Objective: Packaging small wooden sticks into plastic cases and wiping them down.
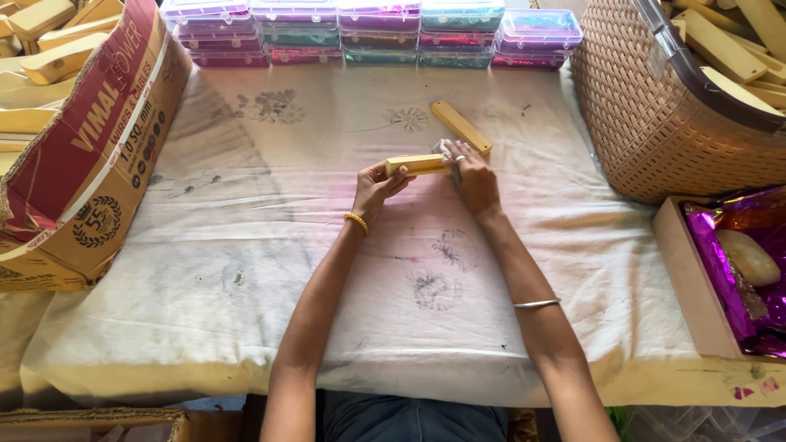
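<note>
My left hand [378,185] pinches one end of a small yellow wooden block [416,164], thumb below and fingers on top. My right hand [471,176] closes on the other end, with a bit of pale cloth [445,148] pressed under my fingers. So the block sits right between my two hands, held just above the white table cover [246,245]. Its long side runs left to right, from one hand to the other. A second yellow block [461,127] lies flat on the cover just past my right hand, slanting away to the left. My right hand is the nearer one to it. Farther off, on my right, stands a woven basket [655,123] full of more blocks
</note>
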